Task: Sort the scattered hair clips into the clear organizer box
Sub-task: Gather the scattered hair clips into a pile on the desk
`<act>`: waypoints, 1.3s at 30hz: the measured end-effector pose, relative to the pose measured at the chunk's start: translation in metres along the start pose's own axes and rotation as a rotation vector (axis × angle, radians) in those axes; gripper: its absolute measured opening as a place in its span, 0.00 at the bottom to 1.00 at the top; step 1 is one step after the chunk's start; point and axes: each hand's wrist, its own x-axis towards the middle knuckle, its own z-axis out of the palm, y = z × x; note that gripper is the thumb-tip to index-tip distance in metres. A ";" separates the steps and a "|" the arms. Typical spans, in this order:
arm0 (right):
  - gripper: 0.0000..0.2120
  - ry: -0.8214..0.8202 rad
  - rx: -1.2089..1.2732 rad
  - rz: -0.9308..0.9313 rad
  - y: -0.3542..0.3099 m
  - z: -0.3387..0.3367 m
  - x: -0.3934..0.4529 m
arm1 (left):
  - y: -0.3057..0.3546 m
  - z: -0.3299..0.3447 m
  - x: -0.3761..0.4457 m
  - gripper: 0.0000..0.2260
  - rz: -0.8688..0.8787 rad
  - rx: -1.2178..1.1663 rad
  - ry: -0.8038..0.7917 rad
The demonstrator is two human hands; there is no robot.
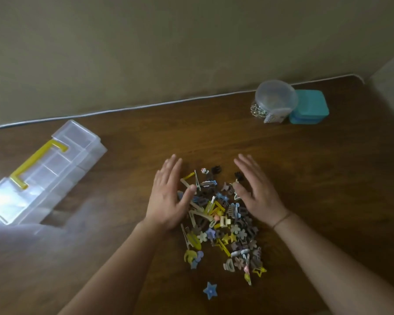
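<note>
While flanking the hair clips [221, 221], left hand [168, 196] and right hand [257, 192] flat, gripping nothing. Risk: strays sliding off (organizer box [43, 171] still closed).

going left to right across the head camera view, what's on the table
clear organizer box → left hand → pile of hair clips → right hand → round clear jar → teal case
</note>
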 end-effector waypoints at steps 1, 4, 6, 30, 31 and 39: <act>0.35 -0.068 -0.027 -0.029 0.003 -0.001 0.011 | 0.000 0.002 0.008 0.36 0.028 0.014 -0.054; 0.39 -0.243 -0.076 -0.130 0.004 0.001 0.017 | 0.004 0.014 0.016 0.39 0.156 0.077 -0.202; 0.39 -0.296 -0.083 -0.191 0.002 0.004 0.010 | 0.005 0.020 0.012 0.37 0.222 0.085 -0.233; 0.37 -0.403 -0.095 -0.325 -0.012 0.016 -0.014 | 0.004 0.023 -0.046 0.34 0.175 0.065 -0.211; 0.37 -0.399 -0.084 -0.327 -0.013 0.017 -0.021 | 0.005 0.025 -0.052 0.34 0.184 0.065 -0.213; 0.34 -0.343 -0.004 -0.370 -0.018 0.030 -0.054 | 0.011 0.033 -0.081 0.31 0.216 -0.006 -0.184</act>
